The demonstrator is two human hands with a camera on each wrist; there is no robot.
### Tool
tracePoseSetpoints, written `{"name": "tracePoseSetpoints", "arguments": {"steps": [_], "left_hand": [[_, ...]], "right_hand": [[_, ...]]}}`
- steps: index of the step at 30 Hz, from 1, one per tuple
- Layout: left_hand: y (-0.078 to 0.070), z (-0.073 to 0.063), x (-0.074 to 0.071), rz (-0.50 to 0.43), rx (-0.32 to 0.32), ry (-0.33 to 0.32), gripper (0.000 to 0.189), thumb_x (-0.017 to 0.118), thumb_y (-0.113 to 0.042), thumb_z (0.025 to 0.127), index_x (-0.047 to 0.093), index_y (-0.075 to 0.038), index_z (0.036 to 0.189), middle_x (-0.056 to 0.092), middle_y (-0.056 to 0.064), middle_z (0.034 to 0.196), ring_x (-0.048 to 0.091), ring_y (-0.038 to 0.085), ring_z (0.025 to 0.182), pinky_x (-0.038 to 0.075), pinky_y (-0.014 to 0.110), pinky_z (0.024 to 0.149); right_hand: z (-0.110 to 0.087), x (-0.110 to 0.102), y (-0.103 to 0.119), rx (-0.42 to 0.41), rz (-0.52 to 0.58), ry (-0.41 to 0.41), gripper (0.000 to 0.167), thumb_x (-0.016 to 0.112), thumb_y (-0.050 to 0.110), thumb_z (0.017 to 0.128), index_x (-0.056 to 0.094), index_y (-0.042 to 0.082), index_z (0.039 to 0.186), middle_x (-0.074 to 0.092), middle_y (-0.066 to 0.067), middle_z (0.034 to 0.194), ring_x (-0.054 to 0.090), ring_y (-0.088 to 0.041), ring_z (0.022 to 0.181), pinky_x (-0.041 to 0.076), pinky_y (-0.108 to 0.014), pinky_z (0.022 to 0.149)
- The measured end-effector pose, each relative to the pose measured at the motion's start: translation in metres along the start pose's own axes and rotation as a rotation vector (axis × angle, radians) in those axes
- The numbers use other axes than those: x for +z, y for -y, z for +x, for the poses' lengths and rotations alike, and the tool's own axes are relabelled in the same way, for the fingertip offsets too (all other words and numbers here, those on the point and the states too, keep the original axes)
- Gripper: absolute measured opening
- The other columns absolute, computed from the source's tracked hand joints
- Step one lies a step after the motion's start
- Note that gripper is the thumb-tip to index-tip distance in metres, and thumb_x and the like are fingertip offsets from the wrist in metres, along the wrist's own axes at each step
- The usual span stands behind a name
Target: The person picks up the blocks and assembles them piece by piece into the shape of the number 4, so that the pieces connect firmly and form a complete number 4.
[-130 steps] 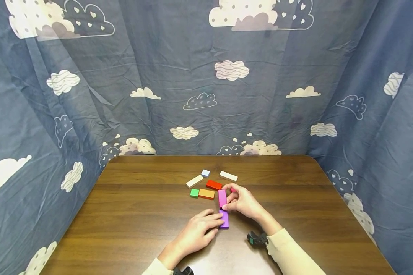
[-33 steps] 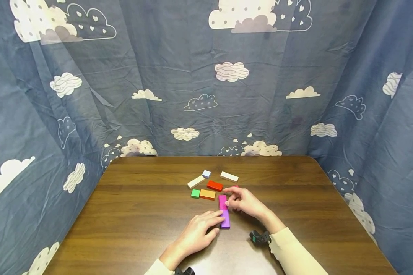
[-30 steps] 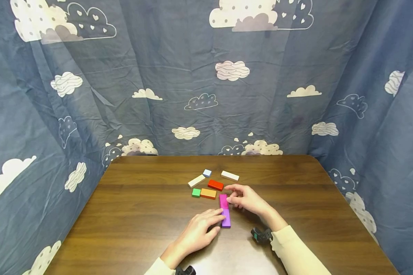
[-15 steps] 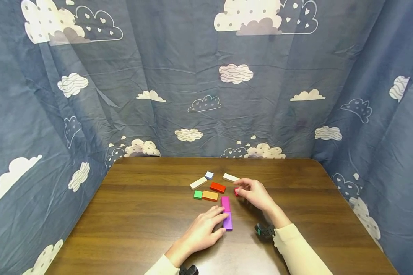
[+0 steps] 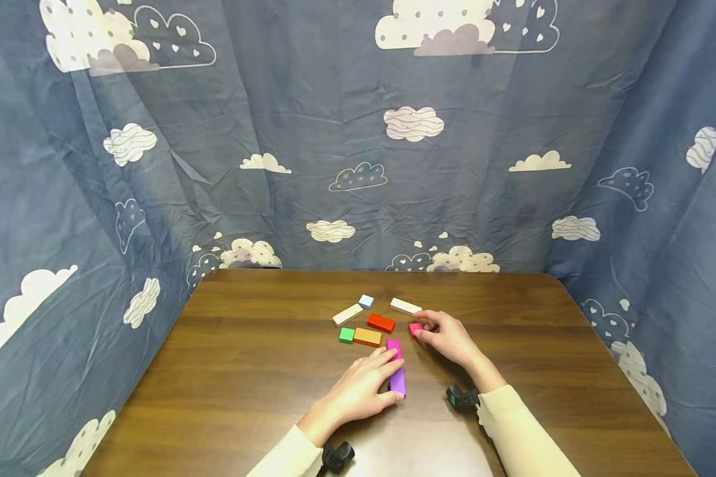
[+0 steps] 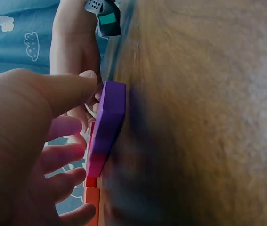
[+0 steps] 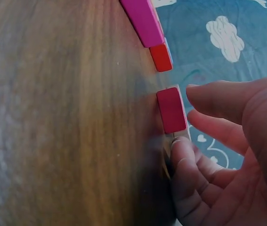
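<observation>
My left hand [image 5: 360, 389] lies over a purple block [image 5: 397, 381] and a magenta block [image 5: 393, 344], set end to end in a line. Its fingers reach across them, loosely extended, and in the left wrist view its thumb [image 6: 76, 92] is close by the near end of the purple block [image 6: 110, 110]. My right hand [image 5: 450, 339] is at a small crimson block [image 5: 415, 328]. Right wrist view: thumb and fingers are spread around this crimson block [image 7: 172, 109], the thumb tip just off its side and curled fingers below it.
Left of the magenta block lie an orange block [image 5: 367, 337] and a green block [image 5: 346, 335]. Behind are a red block [image 5: 381, 322], a cream block [image 5: 347, 315], a light blue block [image 5: 366, 301] and a white block [image 5: 405, 306]. A cloud-print curtain [image 5: 334, 132] surrounds the wooden table [image 5: 244, 371].
My right hand has set the magenta block against the purple one, let go and moved right to the crimson block. My left hand has shifted slightly forward along the purple and magenta blocks.
</observation>
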State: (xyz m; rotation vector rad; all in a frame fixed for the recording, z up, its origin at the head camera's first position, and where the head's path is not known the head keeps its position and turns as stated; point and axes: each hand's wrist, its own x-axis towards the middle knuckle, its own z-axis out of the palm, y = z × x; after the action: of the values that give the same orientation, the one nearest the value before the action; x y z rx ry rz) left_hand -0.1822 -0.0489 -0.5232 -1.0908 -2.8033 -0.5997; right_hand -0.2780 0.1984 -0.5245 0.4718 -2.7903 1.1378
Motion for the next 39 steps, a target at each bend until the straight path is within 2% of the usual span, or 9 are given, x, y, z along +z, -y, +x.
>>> {"name": "tracePoseSetpoints", "arguments": {"steps": [6,15,32,39], "left_hand": [[0.002,0.003,-0.001,0.025,0.001,-0.002,0.062,0.068,-0.045,0.095,0.055,-0.012,0.146,0.044,0.01,0.155,0.037,0.03,0.144,0.037,0.05,0.111],[0.0,0.001,0.005,0.027,-0.014,-0.009,0.063,0.066,-0.046,0.096,0.054,-0.011,0.146,0.045,0.012,0.154,0.039,0.031,0.143,0.037,0.049,0.112],[-0.001,0.002,0.01,0.058,0.027,-0.062,0.06,0.068,-0.043,0.095,0.057,-0.008,0.142,0.048,0.012,0.152,0.044,0.03,0.139,0.039,0.048,0.11],[-0.001,0.002,0.011,0.067,0.014,-0.061,0.06,0.068,-0.043,0.095,0.057,-0.008,0.143,0.048,0.011,0.151,0.045,0.027,0.138,0.04,0.046,0.11]], "right_hand": [[0.002,0.001,-0.005,0.002,0.001,0.0,0.033,0.08,0.019,0.086,0.074,0.013,0.118,0.063,0.002,0.084,0.058,-0.017,0.08,0.044,-0.036,0.072],[-0.002,0.005,-0.011,0.019,0.012,0.017,0.03,0.081,0.02,0.086,0.075,0.017,0.115,0.063,0.003,0.084,0.056,-0.016,0.075,0.043,-0.033,0.067],[0.0,0.002,-0.012,0.03,0.044,0.014,0.024,0.079,0.02,0.087,0.076,0.017,0.111,0.064,0.003,0.082,0.056,-0.016,0.068,0.043,-0.03,0.062],[0.0,0.003,-0.014,0.048,0.066,0.017,0.022,0.081,0.018,0.086,0.075,0.018,0.107,0.066,0.001,0.084,0.057,-0.015,0.066,0.044,-0.029,0.061]]}}
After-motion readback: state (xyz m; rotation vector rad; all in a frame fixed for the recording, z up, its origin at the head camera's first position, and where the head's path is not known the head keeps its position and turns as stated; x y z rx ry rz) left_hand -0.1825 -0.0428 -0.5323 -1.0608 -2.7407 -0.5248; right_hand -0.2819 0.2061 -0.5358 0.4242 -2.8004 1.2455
